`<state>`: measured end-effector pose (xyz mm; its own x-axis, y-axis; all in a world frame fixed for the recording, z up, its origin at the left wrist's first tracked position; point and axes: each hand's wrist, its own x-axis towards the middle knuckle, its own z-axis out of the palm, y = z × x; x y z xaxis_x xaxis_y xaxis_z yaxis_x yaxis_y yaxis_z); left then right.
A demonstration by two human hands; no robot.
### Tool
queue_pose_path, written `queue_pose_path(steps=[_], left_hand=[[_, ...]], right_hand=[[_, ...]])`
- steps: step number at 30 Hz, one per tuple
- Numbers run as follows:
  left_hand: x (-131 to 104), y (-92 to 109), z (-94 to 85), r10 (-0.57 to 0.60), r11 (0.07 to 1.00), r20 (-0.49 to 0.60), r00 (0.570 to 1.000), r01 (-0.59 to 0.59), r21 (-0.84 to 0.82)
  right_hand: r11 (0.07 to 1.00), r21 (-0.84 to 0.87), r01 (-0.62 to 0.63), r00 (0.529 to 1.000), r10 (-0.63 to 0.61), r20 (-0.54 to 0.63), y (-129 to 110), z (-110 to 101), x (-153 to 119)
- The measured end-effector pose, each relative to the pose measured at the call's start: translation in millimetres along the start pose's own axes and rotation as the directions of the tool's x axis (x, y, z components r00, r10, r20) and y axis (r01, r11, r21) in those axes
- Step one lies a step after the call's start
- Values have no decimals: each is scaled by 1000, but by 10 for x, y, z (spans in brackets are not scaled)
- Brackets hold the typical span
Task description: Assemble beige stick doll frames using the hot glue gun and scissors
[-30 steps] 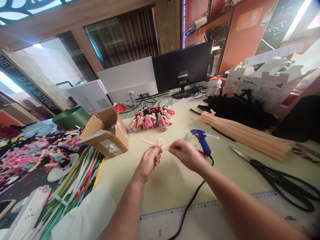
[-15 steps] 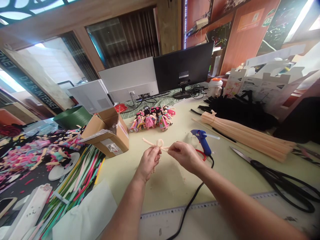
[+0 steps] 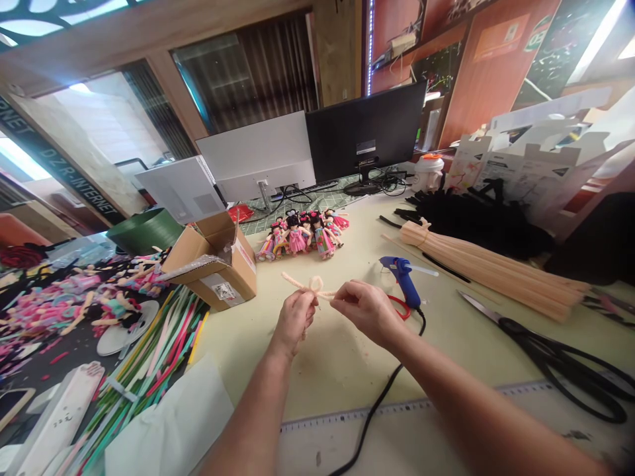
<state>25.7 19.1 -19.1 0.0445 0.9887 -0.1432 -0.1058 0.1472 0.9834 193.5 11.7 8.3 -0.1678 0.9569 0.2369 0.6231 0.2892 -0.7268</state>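
Observation:
A cream pipe cleaner (image 3: 316, 283), bent into a small loop with ends sticking out to both sides, is held above the table. My left hand (image 3: 296, 314) pinches it just below the loop; a short piece hangs under those fingers. My right hand (image 3: 364, 305) is closed on the end that points right. Beyond the hands stands a group of small dolls (image 3: 297, 238) with black hair and pink or striped dresses. A blue glue gun (image 3: 404, 281) lies beside my right hand, its black cable running under the right forearm.
An open cardboard box (image 3: 223, 271) stands left of the hands, near coloured pipe cleaners (image 3: 149, 357) and a heap of dolls (image 3: 64, 297). At right lie a peach pipe cleaner bundle (image 3: 491, 268), black pipe cleaners (image 3: 476, 215) and large scissors (image 3: 540, 350). A ruler (image 3: 347, 416) lies in front.
My right hand has shifted very slightly left along with the pipe cleaner. Both hands keep their hold, and the loop looks about the same.

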Motion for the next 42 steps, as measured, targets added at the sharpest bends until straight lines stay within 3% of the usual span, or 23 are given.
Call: queue_pose_path(steps=[14, 31, 34, 36, 38, 40, 41, 42], left_hand=[[2, -12, 13, -6, 1000, 14, 1000, 6, 2], [-4, -16, -9, 7, 999, 16, 1000, -8, 45], [17, -7, -58, 22, 1000, -36, 999, -22, 6], [38, 17, -106, 33, 999, -76, 997, -36, -39], [55, 57, -158, 40, 995, -106, 994, -50, -92], [58, 108, -206, 29, 987, -115, 993, -47, -154], [54, 133, -225, 16, 981, -110, 994, -37, -191], [46, 158, -241, -2, 973, -97, 995, -21, -229]], right_hand=[[997, -67, 23, 998, -19, 52, -6, 20, -13], [999, 22, -31, 996, 29, 86, 0, -7, -8], [999, 29, -17, 997, 15, 76, 45, -140, 29], [1000, 22, -13, 987, 10, 162, 100, -303, 42], [998, 39, -40, 932, 23, 361, 187, -509, 25], [993, 30, -116, 840, 82, 536, 315, -722, -17], [986, -14, -167, 825, 148, 545, 396, -819, -39], [974, -83, -213, 843, 226, 488, 485, -902, -55]])
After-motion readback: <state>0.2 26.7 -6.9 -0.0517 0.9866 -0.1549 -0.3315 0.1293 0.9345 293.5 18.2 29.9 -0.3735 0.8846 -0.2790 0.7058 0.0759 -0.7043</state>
